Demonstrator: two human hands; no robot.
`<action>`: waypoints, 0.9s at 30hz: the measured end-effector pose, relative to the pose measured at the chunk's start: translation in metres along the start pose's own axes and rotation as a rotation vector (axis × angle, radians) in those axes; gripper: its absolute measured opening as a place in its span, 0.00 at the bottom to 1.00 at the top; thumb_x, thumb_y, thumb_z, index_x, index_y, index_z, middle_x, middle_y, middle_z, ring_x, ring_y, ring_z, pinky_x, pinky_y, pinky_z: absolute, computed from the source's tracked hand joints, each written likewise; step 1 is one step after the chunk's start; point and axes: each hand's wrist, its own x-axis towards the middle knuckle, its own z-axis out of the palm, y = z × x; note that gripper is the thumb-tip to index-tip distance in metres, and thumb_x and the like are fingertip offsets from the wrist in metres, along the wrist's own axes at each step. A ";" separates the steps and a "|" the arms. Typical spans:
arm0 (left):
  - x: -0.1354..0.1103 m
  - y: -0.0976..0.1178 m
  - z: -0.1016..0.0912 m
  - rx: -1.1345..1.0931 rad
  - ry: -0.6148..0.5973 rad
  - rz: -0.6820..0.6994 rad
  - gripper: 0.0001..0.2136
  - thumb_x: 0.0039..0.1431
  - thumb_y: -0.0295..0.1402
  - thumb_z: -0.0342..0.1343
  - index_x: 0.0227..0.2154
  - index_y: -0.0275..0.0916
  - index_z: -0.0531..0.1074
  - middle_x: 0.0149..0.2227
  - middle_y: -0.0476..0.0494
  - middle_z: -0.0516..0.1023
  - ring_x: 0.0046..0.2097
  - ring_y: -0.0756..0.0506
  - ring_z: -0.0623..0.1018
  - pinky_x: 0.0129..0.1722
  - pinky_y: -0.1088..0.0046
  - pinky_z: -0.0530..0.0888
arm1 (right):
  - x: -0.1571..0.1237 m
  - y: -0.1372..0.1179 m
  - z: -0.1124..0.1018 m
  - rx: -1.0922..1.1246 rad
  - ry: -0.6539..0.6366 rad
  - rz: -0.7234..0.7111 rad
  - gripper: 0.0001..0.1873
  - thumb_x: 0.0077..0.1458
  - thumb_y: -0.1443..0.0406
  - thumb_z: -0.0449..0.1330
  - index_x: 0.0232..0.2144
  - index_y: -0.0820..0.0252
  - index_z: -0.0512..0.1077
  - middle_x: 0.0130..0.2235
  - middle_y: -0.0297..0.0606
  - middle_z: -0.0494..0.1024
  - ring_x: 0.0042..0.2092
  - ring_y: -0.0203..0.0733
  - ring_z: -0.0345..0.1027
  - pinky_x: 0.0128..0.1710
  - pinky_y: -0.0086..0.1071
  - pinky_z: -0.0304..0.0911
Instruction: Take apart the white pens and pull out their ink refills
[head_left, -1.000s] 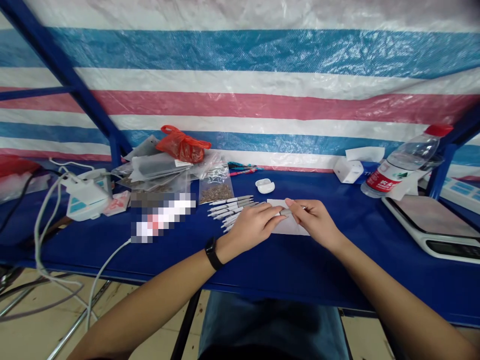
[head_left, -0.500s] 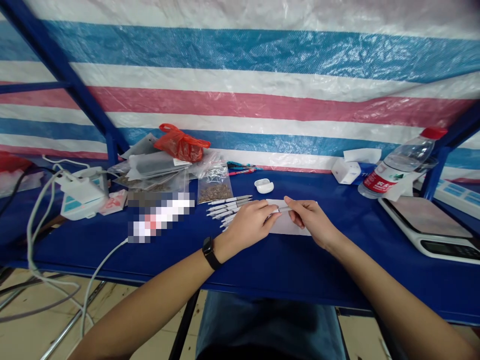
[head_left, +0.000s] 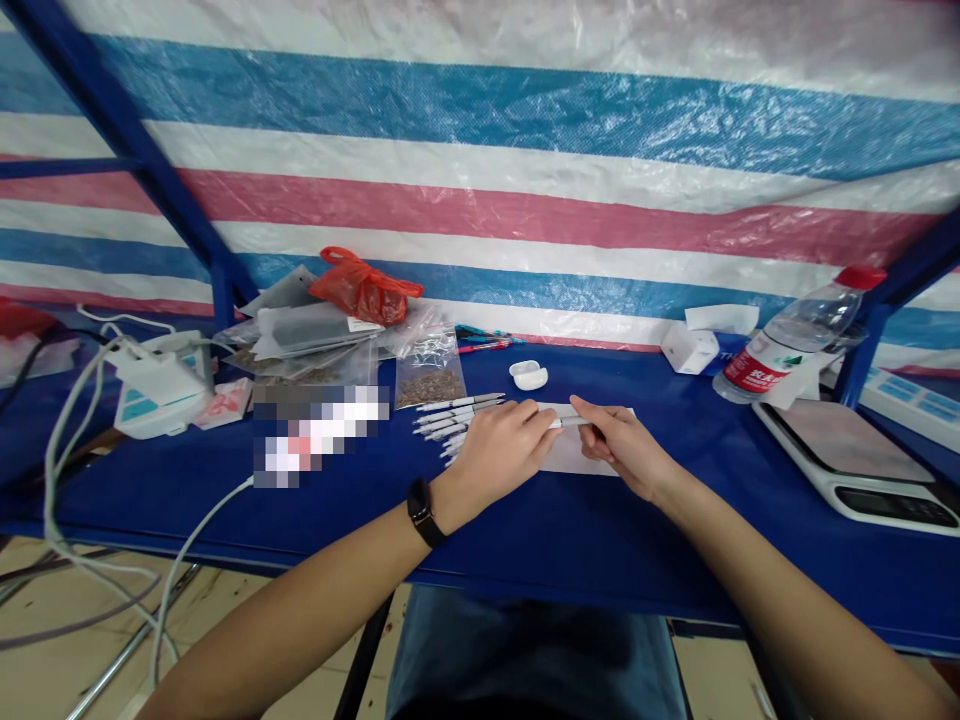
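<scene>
From my end I see L hand (head_left: 501, 442) & R hand (head_left: 624, 445) each pinching one end of a grey-white pen (head_left: 573, 421), held crosswise btwn them over white paper (head_left: 574, 460), w/ more pens (head_left: 459, 406) beside L hand.

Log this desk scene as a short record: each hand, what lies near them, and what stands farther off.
Left hand: grips the white-and-grey pen
Right hand: holds the same pen's other end
Left wrist: black smart band
Near left hand: group of similar pens on the blue table
Near both hands: white paper, partly hidden
Beyond hands: white earbud case
Far left: knotted red plastic bag
Far right: red-capped bottle, digital scale
</scene>
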 end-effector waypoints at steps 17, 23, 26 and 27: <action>0.005 0.004 -0.004 -0.026 -0.285 -0.112 0.11 0.74 0.37 0.43 0.45 0.39 0.68 0.30 0.45 0.78 0.27 0.42 0.77 0.21 0.70 0.53 | 0.000 -0.002 0.000 -0.039 0.118 -0.058 0.35 0.40 0.35 0.67 0.13 0.56 0.64 0.15 0.27 0.55 0.20 0.32 0.46 0.21 0.31 0.43; 0.002 0.011 -0.003 -0.367 -0.354 -0.228 0.10 0.75 0.37 0.39 0.39 0.41 0.63 0.21 0.54 0.66 0.21 0.46 0.68 0.22 0.70 0.53 | 0.001 0.003 0.002 -0.130 0.159 -0.251 0.38 0.46 0.33 0.62 0.13 0.56 0.56 0.18 0.27 0.53 0.23 0.33 0.43 0.23 0.32 0.44; 0.002 0.010 -0.004 -0.668 -0.341 -0.296 0.12 0.74 0.38 0.41 0.32 0.43 0.57 0.20 0.56 0.60 0.22 0.49 0.65 0.23 0.72 0.56 | 0.001 0.001 0.002 -0.144 0.122 -0.267 0.37 0.47 0.33 0.62 0.14 0.55 0.55 0.19 0.27 0.52 0.23 0.33 0.42 0.24 0.33 0.43; 0.002 0.010 -0.004 -0.789 -0.347 -0.328 0.13 0.74 0.39 0.41 0.30 0.43 0.56 0.21 0.56 0.60 0.22 0.50 0.65 0.24 0.73 0.58 | 0.000 -0.001 0.001 -0.149 0.104 -0.269 0.37 0.47 0.34 0.62 0.14 0.55 0.55 0.19 0.27 0.51 0.23 0.33 0.42 0.24 0.33 0.43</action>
